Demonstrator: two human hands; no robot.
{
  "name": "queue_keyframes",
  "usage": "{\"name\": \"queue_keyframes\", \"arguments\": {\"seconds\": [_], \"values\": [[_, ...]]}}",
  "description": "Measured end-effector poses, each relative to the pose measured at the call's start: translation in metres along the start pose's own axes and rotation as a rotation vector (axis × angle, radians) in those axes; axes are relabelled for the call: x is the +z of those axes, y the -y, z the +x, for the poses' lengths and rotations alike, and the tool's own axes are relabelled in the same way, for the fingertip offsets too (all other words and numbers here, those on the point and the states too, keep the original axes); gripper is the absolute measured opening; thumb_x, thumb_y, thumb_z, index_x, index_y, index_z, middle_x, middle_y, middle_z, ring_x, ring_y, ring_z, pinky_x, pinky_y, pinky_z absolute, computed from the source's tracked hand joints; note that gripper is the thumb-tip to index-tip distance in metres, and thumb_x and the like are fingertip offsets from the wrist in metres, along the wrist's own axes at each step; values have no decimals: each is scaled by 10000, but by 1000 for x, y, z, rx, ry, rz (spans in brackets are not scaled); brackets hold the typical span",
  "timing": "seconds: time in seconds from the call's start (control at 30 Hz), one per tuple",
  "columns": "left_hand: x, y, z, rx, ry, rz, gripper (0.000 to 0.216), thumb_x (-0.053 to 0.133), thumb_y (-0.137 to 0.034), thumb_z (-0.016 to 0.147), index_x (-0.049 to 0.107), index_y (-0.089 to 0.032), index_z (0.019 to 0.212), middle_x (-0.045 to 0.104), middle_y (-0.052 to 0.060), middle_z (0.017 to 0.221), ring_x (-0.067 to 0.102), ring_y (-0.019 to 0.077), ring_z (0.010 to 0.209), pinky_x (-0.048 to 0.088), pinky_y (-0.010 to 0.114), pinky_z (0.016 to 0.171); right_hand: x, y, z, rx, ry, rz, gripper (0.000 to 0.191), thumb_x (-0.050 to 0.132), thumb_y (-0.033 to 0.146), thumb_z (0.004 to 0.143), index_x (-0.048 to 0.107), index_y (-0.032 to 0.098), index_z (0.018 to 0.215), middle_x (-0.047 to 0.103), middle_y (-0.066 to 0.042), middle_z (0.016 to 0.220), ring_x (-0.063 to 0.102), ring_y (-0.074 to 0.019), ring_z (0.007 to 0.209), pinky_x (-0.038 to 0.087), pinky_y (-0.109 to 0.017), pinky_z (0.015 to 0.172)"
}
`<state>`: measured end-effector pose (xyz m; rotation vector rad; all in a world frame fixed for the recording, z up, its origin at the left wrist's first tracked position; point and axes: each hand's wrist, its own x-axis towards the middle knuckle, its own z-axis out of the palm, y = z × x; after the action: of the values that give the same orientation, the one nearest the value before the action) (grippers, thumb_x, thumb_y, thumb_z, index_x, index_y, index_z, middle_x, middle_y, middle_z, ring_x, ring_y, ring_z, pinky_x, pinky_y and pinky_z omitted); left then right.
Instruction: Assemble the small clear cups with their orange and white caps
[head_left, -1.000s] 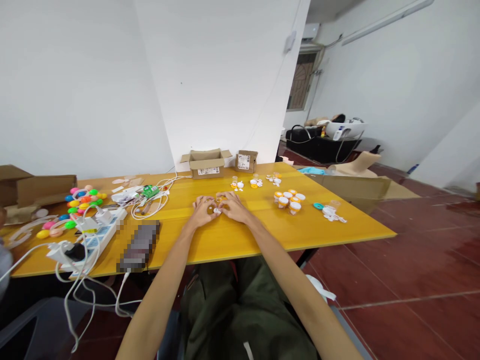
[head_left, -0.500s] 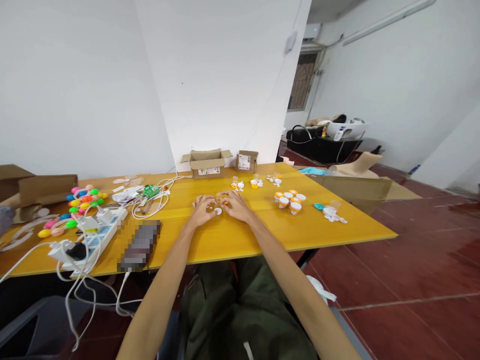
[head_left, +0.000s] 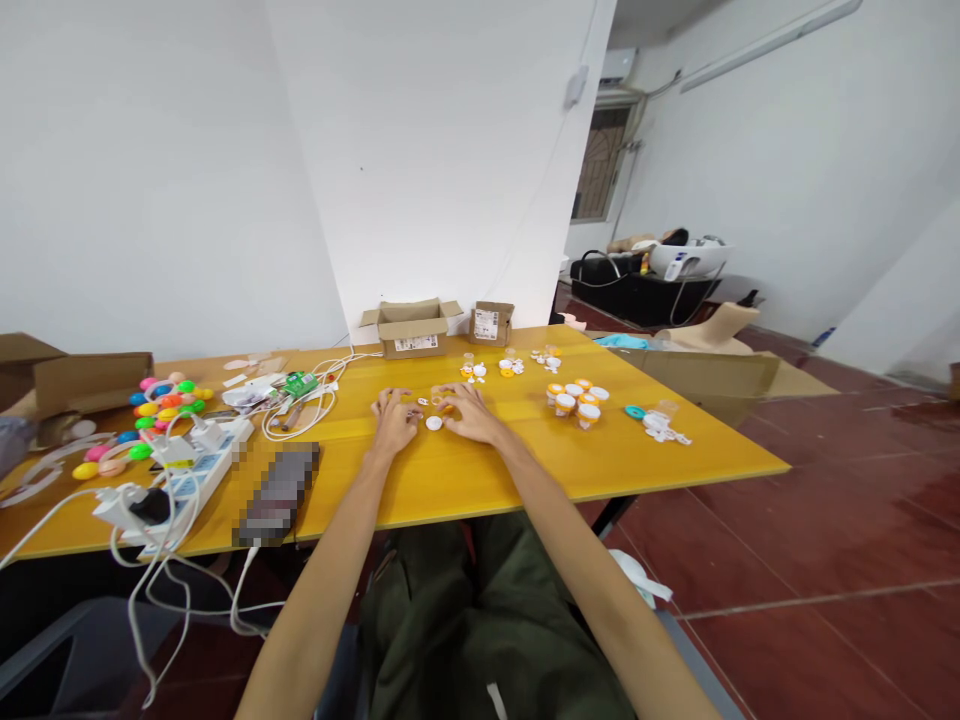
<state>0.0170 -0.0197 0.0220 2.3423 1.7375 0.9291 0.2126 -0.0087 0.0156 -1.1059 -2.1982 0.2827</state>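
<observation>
On the yellow tabletop my left hand (head_left: pixel 394 420) has bent fingers drawn together; a tiny pale bit shows by the thumb, too small to name. Just right of it lies a flat white disc (head_left: pixel 433 423), with a smaller white piece (head_left: pixel 423 402) behind. My right hand (head_left: pixel 471 412) rests with fingers and thumb apart, curved around the right side of the parts. An orange ring (head_left: pixel 448 408) peeks out beside its thumb, partly covered. By its fingertips stands a small clear cup (head_left: pixel 436 393).
Several orange-and-white lidded cups (head_left: pixel 576 397) stand to the right, near a teal ring (head_left: pixel 635 412) and white parts (head_left: pixel 664 428). Further small part groups (head_left: pixel 507 370) lie behind. Cardboard boxes (head_left: pixel 411 328) sit at the back. Left are a phone (head_left: pixel 277 495), power strip (head_left: pixel 202 480) and cables.
My left hand has shifted slightly left, away from the white disc, uncovering it and the small white piece. My right hand stays nearly in place. The view has moved a little.
</observation>
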Motion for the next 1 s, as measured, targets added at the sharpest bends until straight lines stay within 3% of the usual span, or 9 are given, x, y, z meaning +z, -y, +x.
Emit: {"name": "queue_keyframes", "arguments": {"seconds": [0.27, 1.0], "values": [[1, 0, 0, -15, 5, -23, 196, 601, -211, 814, 766, -312, 784, 601, 45, 1283, 374, 360, 1304, 314, 592, 1040, 0, 5, -2, 10, 29, -55, 228, 756, 379, 781, 721, 277, 982, 525, -83, 1386, 428, -331, 1291, 362, -562, 1055], [-6, -11, 1, -46, 124, -139, 120, 655, -258, 830, 745, -296, 760, 642, -3, 1299, 414, 305, 1278, 324, 526, 1050, -4, 16, -3, 31, 73, -82, 163, 731, 367, 823, 729, 263, 948, 503, -89, 1416, 398, -329, 1315, 350, -544, 1055]]}}
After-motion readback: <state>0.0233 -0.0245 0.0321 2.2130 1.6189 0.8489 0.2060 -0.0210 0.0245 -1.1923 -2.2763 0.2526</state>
